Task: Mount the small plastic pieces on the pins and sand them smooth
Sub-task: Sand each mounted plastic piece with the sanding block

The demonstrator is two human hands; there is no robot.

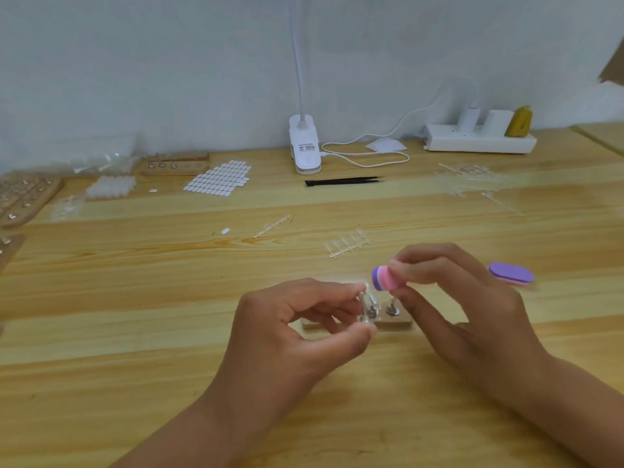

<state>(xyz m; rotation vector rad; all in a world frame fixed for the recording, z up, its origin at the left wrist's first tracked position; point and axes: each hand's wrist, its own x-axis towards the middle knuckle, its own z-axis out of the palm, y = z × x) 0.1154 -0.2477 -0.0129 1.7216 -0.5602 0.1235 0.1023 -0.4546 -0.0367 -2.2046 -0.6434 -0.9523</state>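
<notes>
Sanding step. Left hand [304, 329] pinches a small clear plastic piece [367, 290] on its metal pin [364, 308], above the wooden pin base [401, 322]. Right hand [459, 298] grips the purple-and-pink foam sanding block [383, 278], just beside the piece. Brace the pin; use light, short strokes.

wall [135, 62]: pale, plain | table [135, 332]: light wood | clip lamp [305, 146]: white

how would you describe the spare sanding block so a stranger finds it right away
Start at the wooden table, then the right hand near its front. Just right of that hand lies the spare block, flat on the wood. It is a purple-topped oval with a pink underside, untouched, unlike the held block pinched in that hand.
</notes>
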